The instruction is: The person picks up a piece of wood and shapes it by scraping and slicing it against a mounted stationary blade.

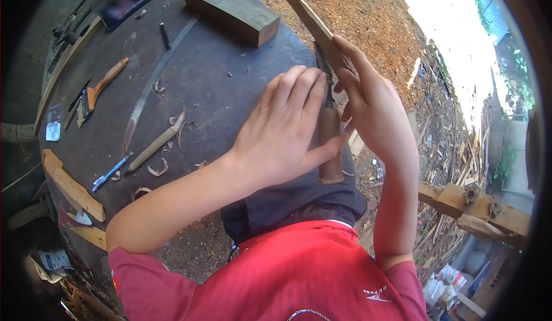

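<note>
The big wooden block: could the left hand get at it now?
Probably yes: the block lies just past the left hand, with mostly bare tabletop between, though that hand must first leave the tool.

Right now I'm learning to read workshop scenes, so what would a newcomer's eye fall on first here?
Probably the bright red shirt, filling the bottom centre. Just above it, by the right edge of the dark table, the right grip holds a pale wooden piece pointing up and left, while the left grip has its thumb across a wood-handled tool. The thick wooden block near the table's far edge stands out too.
</note>
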A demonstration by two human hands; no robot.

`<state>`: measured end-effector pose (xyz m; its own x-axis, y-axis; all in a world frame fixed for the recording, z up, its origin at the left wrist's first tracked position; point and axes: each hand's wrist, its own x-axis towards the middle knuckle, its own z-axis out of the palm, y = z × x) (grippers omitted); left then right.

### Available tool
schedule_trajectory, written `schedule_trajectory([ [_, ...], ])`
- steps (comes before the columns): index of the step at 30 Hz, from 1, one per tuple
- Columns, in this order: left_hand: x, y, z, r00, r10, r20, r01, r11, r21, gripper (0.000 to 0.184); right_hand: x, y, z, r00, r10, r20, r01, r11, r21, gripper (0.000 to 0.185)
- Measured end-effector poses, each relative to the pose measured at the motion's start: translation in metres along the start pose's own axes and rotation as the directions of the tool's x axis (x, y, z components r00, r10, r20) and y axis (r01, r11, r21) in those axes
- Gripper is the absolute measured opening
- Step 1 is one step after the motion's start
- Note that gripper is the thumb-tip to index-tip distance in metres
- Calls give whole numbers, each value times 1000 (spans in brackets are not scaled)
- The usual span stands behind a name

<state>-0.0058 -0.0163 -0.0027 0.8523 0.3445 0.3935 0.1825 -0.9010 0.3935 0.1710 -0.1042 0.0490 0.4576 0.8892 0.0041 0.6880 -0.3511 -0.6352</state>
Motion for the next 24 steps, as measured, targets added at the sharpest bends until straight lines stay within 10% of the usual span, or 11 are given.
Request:
schedule_trajectory([
  [24,0,1,-1,1000,3,17,-4,998,59,94,14,-2,18,975,-177,-133,133,948,-288,48],
])
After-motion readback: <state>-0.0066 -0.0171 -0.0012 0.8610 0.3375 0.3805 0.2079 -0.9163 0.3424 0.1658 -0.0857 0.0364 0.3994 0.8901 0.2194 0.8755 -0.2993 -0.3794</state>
